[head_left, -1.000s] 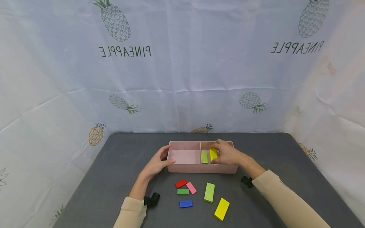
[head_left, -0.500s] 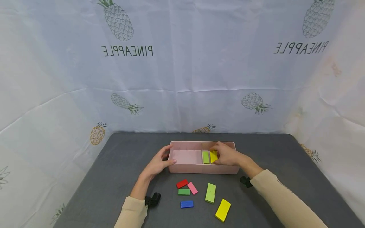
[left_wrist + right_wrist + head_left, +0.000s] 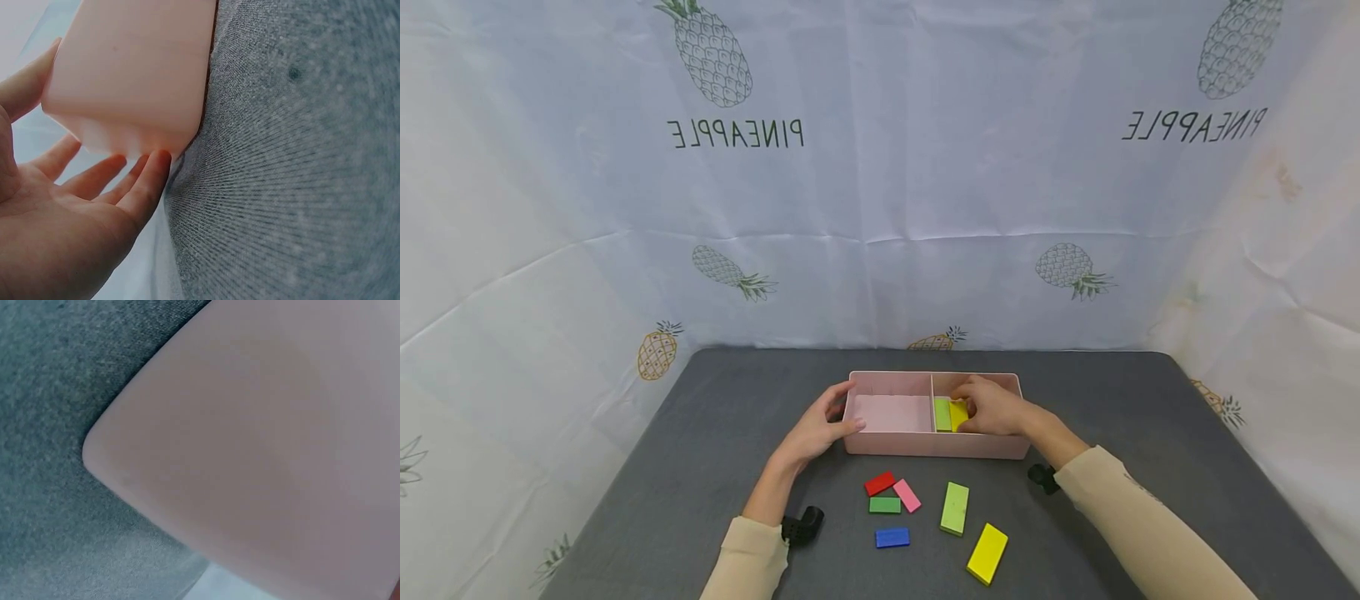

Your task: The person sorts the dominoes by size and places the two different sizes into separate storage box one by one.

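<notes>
A pink box (image 3: 891,414) with a divider stands on the table. My left hand (image 3: 814,430) holds its left end, thumb at the front corner; in the left wrist view the fingertips (image 3: 156,164) touch the box's end wall (image 3: 131,69). In the right compartment, my right hand (image 3: 996,408) pinches a yellow block (image 3: 958,414), its right side partly covered by the fingers. Left of it, against the divider, is a light green block (image 3: 942,414). In the right wrist view the box wall (image 3: 250,444) fills most of the picture; the right fingers are hidden there.
In front of the box lie a red block (image 3: 879,483), a pink block (image 3: 907,496), a green block (image 3: 885,505) and a blue block (image 3: 892,537). Further right are a light green block (image 3: 954,508) and a yellow block (image 3: 987,553). Behind the table hangs a pineapple-print cloth (image 3: 880,183).
The yellow block in the right compartment has moved down and left with my right hand, now beside the light green one. The left hand has stayed at the box's end.
</notes>
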The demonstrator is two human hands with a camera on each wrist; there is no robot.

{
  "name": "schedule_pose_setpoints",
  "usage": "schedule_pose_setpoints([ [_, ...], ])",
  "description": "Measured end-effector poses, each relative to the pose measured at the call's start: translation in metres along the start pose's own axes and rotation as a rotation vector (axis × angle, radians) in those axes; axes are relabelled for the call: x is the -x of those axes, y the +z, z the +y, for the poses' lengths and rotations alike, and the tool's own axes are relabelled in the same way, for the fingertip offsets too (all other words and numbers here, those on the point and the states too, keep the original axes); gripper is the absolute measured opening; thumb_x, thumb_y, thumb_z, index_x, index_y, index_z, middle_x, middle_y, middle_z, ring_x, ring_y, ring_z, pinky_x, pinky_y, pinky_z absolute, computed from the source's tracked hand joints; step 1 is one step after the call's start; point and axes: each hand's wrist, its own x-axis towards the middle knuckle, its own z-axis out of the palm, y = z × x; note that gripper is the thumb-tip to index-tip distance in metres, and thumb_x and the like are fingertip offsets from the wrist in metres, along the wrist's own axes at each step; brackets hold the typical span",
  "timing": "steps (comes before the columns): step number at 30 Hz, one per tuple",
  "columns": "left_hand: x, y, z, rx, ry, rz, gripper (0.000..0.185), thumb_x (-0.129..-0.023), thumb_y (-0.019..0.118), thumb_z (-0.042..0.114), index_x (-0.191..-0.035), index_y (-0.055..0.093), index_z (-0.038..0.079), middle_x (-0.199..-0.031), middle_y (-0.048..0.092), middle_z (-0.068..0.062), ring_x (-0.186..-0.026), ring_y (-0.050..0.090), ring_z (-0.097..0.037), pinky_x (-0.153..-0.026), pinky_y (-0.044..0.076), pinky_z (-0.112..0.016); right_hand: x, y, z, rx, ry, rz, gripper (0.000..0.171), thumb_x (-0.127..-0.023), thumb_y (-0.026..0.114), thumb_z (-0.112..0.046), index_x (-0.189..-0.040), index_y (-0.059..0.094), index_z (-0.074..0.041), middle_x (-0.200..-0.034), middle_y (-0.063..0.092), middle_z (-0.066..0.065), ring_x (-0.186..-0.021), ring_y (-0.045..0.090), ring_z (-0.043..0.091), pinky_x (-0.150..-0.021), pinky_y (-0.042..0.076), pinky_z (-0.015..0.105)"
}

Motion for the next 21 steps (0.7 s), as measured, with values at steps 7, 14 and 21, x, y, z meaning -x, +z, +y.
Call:
schedule_pose_setpoints([
  [7,-0.001,0.000,-0.001,0.013,-0.003,-0.006,0.074,-0.094,0.072,0.010,-0.157,0.036,0.010,-0.163,0.029,-0.015,-0.146,0.033,-0.043,-0.110,0.035,-0.062,0.007,-0.010,-0.008,-0.006,-0.005,0.036,0.048,-0.086,0.080,-0.012,-0.131,0.066,-0.001,-0.116,0.062,0.009,-0.086,0.057,0.015,-0.079,0.054,0.033],
  [14,-0.001,0.001,0.000,0.004,0.011,-0.013,0.073,-0.096,0.069,0.005,-0.158,0.032,0.006,-0.164,0.026,-0.018,-0.145,0.034,-0.045,-0.110,0.035,-0.063,0.021,-0.022,-0.020,-0.025,-0.063,0.094,0.039,-0.092,0.076,-0.013,-0.128,0.067,-0.002,-0.114,0.062,0.013,-0.098,0.064,0.025,-0.083,0.056,0.039],
  [21,0.009,0.001,0.019,0.011,0.005,-0.029,0.073,-0.095,0.070,0.006,-0.158,0.032,0.004,-0.164,0.026,-0.020,-0.146,0.032,-0.046,-0.111,0.034,-0.063,0.034,-0.031,-0.033,0.034,-0.086,0.128,0.039,-0.092,0.076,-0.017,-0.127,0.068,-0.002,-0.112,0.064,0.012,-0.097,0.063,0.025,-0.083,0.055,0.039],
])
